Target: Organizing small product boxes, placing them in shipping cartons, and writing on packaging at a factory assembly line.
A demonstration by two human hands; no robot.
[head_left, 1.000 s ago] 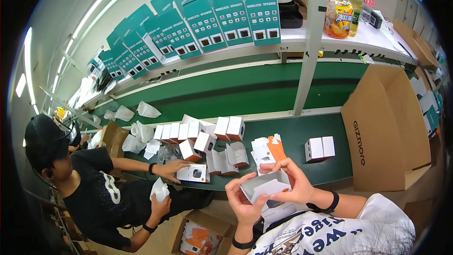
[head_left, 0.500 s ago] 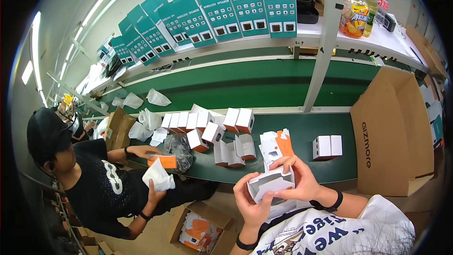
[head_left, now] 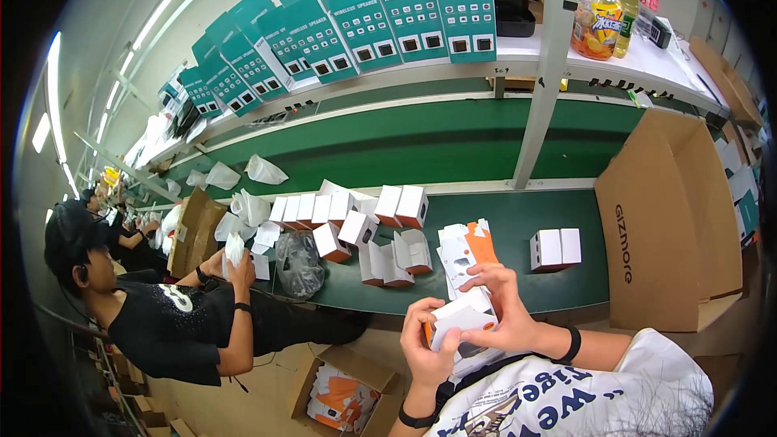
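Note:
My left hand (head_left: 429, 348) grips one side of a small white carton (head_left: 467, 316) with orange marks, held close to my body. On its other side, my right hand (head_left: 506, 316) wraps round with fingers over the top edge. The carton's upper face appears folded over, while its underside is partly hidden by my fingers. Just beyond my hands lie flat, unfolded white and orange cartons (head_left: 468, 252). Left of those stand several open cartons (head_left: 396, 260), flaps up. Two closed white cartons (head_left: 555, 249) sit together at the right on the green bench (head_left: 518, 218).
More closed cartons (head_left: 324, 209) stand in rows beside a grey plastic bag (head_left: 299, 265). A large cardboard box (head_left: 672, 226) borders the right. Teal boxes (head_left: 467, 16) and bottles (head_left: 599, 20) line the shelf above. At left, a co-worker (head_left: 178, 307) holds something white.
The carton's open top has been folded over between my hands. The co-worker's hands have come together on a white item, and the orange box is no longer seen in them. My view has shifted slightly.

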